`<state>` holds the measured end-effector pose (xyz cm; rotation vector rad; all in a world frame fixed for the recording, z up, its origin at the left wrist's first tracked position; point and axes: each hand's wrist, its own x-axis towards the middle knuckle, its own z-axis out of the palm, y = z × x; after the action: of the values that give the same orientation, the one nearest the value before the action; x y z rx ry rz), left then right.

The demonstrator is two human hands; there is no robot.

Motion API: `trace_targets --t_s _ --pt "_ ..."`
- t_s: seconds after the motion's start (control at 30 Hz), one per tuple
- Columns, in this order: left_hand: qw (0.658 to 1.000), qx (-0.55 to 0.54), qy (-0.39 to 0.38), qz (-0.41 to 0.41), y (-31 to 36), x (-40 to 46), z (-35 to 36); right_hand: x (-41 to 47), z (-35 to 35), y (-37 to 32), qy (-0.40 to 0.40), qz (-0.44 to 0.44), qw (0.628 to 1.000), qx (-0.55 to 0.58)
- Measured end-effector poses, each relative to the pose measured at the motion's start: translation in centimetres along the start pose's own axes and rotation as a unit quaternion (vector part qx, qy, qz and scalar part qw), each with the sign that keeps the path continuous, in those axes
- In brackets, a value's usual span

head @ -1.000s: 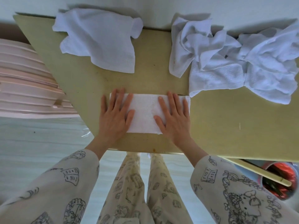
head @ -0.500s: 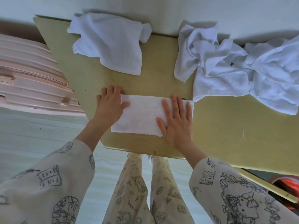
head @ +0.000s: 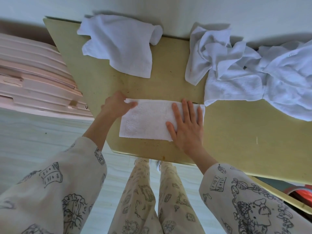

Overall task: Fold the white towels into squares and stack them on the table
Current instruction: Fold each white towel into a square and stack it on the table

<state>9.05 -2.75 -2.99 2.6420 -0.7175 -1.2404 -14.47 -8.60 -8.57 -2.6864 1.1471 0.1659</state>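
The left hand (head: 116, 103) pinches the far left corner of the folded towel (head: 148, 120), thumb on top and fingers curled under the cloth, lifting that corner slightly; a second ago it lay flat with spread fingers on the towel's left half, and half a second ago it had slid to the left edge. The right hand (head: 187, 125) lies flat and open on the towel's right end, fingers straight and slightly spread, pressing it down, much as it did in both earlier views. The folded towel is a long rectangle lying on the table (head: 236, 141), close to the table's near edge, its right end just short of the towel pile (head: 253, 70). That pile, crumpled and unfolded, sits beyond and to the right of the folded towel, one corner nearly touching it. A single loose towel (head: 121, 46) lies beyond the folded towel to the left, against the wall (head: 168, 9) at the table's far edge. Between the folded towel and these two lies a band of bare tabletop, and a wider bare stretch opens to the right of the folded towel. The sleeves (head: 50, 191) carry printed line drawings, with marks too small to read. Left of the folded towel, past the table's slanted side edge, stands a pink suitcase (head: 30, 78). A red object (head: 302, 193) shows below the table's near right edge.
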Motion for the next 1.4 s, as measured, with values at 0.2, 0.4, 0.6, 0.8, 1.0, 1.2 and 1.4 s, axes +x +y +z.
trace_targets --t_s 0.2,0.4,0.6,0.8,1.0,1.2,1.4 --pt "0.989 -0.145 0.008 -0.031 -0.2 0.1 0.0 0.1 0.1 0.0 -0.005 0.000 1.000 -0.003" --pt "0.969 -0.244 0.018 -0.037 -0.7 0.1 -0.6 0.1 0.0 0.0 0.001 0.002 1.000 -0.005" --pt "0.960 -0.277 0.010 -0.031 -0.3 -0.7 -0.6 0.0 -0.1 0.0 0.001 0.000 1.000 -0.006" --pt "0.963 -0.229 0.101 -0.095 1.7 -0.4 0.9 0.1 -0.1 -0.1 -0.002 0.000 1.000 -0.004" --pt "0.966 -0.215 0.120 -0.083 1.4 -0.1 0.9 0.1 -0.1 -0.1 -0.001 0.000 1.000 -0.002" --pt "0.971 -0.216 0.096 -0.026 1.1 -0.2 0.2 0.1 -0.1 -0.1 -0.002 0.002 1.000 0.000" --pt "0.978 -0.152 0.137 0.027 0.9 -0.2 0.7 0.1 0.0 0.0 -0.005 0.001 1.000 0.009"
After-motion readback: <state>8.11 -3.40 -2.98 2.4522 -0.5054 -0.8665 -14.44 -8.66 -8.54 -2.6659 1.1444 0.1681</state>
